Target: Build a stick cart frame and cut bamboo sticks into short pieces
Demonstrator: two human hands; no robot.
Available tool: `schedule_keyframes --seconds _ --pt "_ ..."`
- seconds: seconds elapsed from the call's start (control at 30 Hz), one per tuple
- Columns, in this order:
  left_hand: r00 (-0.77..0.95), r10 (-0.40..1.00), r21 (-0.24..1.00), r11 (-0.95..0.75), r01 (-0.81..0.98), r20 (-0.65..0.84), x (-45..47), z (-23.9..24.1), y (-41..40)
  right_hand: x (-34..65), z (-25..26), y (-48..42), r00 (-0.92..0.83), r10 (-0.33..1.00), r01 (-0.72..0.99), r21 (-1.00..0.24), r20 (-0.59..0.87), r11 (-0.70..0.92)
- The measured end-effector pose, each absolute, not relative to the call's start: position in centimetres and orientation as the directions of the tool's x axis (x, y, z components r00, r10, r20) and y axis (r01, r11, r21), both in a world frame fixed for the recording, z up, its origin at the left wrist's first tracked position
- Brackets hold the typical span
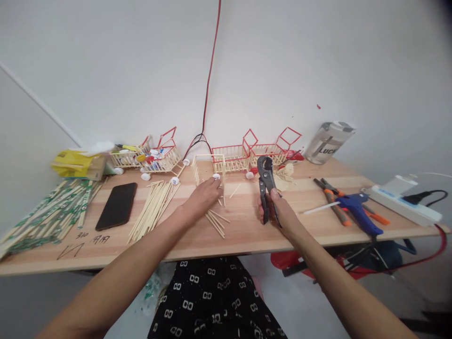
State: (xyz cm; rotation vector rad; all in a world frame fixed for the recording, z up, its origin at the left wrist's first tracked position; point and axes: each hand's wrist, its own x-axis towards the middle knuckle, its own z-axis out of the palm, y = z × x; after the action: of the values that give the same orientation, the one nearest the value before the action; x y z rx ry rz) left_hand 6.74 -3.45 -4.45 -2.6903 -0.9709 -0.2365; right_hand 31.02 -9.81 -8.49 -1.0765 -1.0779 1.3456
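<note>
My right hand [277, 209] grips a black hand cutter [267, 181], its curved jaws pointing up and away from me above the table. My left hand [208, 193] is at a plain, part-built stick cart [209, 157], its fingers drawn together at the near side. What those fingers pinch, if anything, is hidden. A white wheel shows just behind the fingertips. Several loose short sticks [217, 223] lie below the left hand, and a bigger pile of bamboo sticks [153, 207] lies to its left.
Stick carts with red trim [231, 159] line the wall. On the left are a black phone [116, 206], wrapped chopsticks [52, 212] and a yellow bag [77, 162]. On the right are orange-handled pliers [335, 202], a blue glue gun [358, 212], a power strip [406, 202] and a jar [328, 143].
</note>
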Motion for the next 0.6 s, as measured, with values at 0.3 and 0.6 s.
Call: schedule_keyframes --seconds 0.3,0.6 --pt "0.640 0.565 0.139 -0.796 0.590 0.521 5.8 -3.2 -8.4 31.0 -8.4 -9.8 -0.027 0.999 -0.168 -0.985 -0.033 -0.037" --pt "0.471 0.882 0.987 0.072 -0.143 0.004 9.9 -3.2 -10.7 30.7 -8.1 -10.4 -0.062 0.988 -0.030 -0.990 0.140 0.138"
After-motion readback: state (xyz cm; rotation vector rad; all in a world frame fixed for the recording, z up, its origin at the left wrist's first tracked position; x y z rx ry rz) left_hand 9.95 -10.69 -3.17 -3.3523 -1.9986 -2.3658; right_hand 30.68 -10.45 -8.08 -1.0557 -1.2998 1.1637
